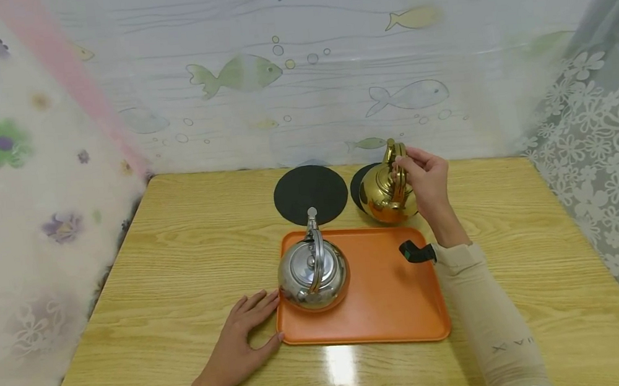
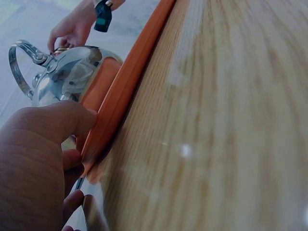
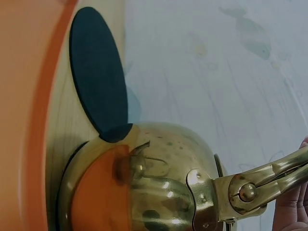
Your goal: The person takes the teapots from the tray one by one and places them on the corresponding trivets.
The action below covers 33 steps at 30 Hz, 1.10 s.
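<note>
A gold kettle [image 1: 381, 195] sits over a round black mat [image 1: 356, 191] behind the tray. My right hand [image 1: 425, 175] grips its raised handle; in the right wrist view only part of that hand shows beside the handle [image 3: 269, 175]. On the left half of an orange tray [image 1: 385, 285] stands a silver kettle [image 1: 313, 273], its handle upright. My left hand [image 1: 245, 336] lies at the tray's left edge, fingers extended, fingertips and thumb touching the rim. The left wrist view shows the thumb [image 2: 72, 118] against the rim.
A second round black mat [image 1: 311, 194] lies left of the gold kettle, behind the silver one. The wooden table [image 1: 191, 241] reaches back to a curtain [image 1: 322, 92] with fish drawings. More curtains hang at the left [image 1: 26, 214] and right [image 1: 618, 144].
</note>
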Each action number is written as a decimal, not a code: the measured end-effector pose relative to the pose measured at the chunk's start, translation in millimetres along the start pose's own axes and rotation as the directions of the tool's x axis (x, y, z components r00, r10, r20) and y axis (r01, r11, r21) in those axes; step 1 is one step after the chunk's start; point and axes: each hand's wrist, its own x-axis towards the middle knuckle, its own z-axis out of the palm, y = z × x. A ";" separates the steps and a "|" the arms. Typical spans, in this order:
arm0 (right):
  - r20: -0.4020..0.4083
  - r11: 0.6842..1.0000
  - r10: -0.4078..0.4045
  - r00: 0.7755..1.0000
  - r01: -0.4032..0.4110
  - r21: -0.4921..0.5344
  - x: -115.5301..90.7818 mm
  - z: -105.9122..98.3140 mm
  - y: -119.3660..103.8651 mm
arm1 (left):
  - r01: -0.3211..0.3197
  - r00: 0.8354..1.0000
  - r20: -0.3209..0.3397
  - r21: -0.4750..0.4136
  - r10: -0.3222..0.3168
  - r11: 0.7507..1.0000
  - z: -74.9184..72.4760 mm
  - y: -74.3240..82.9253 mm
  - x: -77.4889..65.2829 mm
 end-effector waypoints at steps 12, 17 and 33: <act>-0.001 1.000 0.011 1.000 -0.011 -0.018 13.7 0.1 4.1 | 0.012 1.000 0.014 -0.008 -0.012 1.000 -0.7 0.3 -0.2; -0.001 1.000 0.009 1.000 -0.009 -0.019 17.1 -0.7 4.7 | 0.006 1.000 0.012 0.003 -0.006 1.000 -0.5 0.1 0.0; 0.001 0.999 0.026 1.000 -0.027 0.018 28.3 -2.0 1.9 | -0.013 1.000 -0.004 0.001 0.013 1.000 -0.4 1.3 1.0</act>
